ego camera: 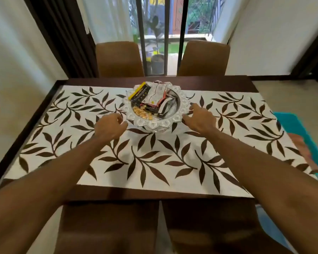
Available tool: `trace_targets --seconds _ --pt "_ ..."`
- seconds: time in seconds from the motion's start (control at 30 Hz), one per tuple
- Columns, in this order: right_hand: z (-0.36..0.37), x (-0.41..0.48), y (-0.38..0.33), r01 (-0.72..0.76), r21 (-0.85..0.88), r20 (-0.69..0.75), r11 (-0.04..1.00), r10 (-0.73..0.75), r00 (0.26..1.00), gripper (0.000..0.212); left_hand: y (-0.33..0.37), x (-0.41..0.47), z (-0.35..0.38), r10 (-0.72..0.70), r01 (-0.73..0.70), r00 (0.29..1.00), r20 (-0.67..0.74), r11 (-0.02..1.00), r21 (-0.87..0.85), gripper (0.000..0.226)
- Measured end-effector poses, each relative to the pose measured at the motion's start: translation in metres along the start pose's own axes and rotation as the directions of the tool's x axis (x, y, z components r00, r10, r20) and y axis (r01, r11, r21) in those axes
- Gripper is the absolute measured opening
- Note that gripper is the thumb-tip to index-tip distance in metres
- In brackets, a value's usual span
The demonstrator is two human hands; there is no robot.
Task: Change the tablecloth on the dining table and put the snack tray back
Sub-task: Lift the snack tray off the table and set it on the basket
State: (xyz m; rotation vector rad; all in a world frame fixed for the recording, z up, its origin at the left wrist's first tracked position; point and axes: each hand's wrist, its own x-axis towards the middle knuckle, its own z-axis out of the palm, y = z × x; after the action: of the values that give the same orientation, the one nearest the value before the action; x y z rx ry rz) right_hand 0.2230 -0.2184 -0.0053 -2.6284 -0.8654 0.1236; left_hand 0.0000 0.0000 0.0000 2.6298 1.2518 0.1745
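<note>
Tablecloth point(154, 162) lies flat on the table point(117, 194) — dark wood margin exposed along lower and upper edges. Snack tray point(152, 123) sits upper centre. Left hand point(109, 125) and right hand point(200, 119) flank its rim, fingers point(195, 109) loosely curled, grasping nothing — contact with the rim unclear.

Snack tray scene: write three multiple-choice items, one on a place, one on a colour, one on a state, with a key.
1. Where does the snack tray stand? A. on a chair B. on the tablecloth C. on the floor
2. The tablecloth's leaves are: A. green B. blue C. dark brown
3. The left hand and right hand: A. lift the tray B. flank the tray, holding nothing C. fold the cloth
Key: 1 B, it sits on the patterned cloth; 2 C, brown on white; 3 B, fingers loose on either side, the tray resting on the cloth.
</note>
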Motion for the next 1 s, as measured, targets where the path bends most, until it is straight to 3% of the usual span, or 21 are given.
trace_targets --seconds 0.1,0.2,0.33,0.47,0.53,0.6,0.73,1.0 --pt "0.015 0.033 -0.008 -0.139 0.043 -0.016 0.989 0.140 0.990 0.062 -0.006 0.043 0.010 -0.060 0.056 0.998 -0.024 0.991 -0.118 0.053" --pt "0.031 0.065 -0.013 -0.218 0.050 0.017 0.975 0.218 0.976 0.073 -0.004 0.080 0.021 -0.134 0.145 0.988 0.076 0.975 -0.166 0.068" --pt "0.051 0.105 -0.015 -0.308 0.071 0.079 0.949 0.303 0.950 0.087 -0.002 0.124 0.040 -0.129 0.158 0.981 0.144 0.964 -0.216 0.074" --pt "0.072 0.116 -0.014 -0.353 0.127 0.096 0.927 0.342 0.935 0.079 0.003 0.151 0.052 -0.220 0.303 0.943 0.251 0.881 -0.365 0.112" --pt "0.078 0.115 -0.013 -0.353 0.175 0.078 0.919 0.344 0.936 0.069 0.008 0.150 0.061 -0.245 0.320 0.941 0.234 0.871 -0.374 0.107" --pt "0.080 0.115 -0.012 -0.356 0.208 0.075 0.911 0.348 0.935 0.062 0.012 0.146 0.071 -0.282 0.338 0.940 0.193 0.848 -0.407 0.088" --pt "0.079 0.113 -0.012 -0.367 0.239 0.067 0.899 0.362 0.930 0.061 0.013 0.145 0.080 -0.284 0.320 0.947 0.151 0.789 -0.525 0.067" --pt "0.067 0.107 -0.014 -0.340 0.297 0.107 0.892 0.322 0.941 0.048 0.014 0.142 0.071 -0.271 0.315 0.948 0.169 0.698 -0.644 0.064"
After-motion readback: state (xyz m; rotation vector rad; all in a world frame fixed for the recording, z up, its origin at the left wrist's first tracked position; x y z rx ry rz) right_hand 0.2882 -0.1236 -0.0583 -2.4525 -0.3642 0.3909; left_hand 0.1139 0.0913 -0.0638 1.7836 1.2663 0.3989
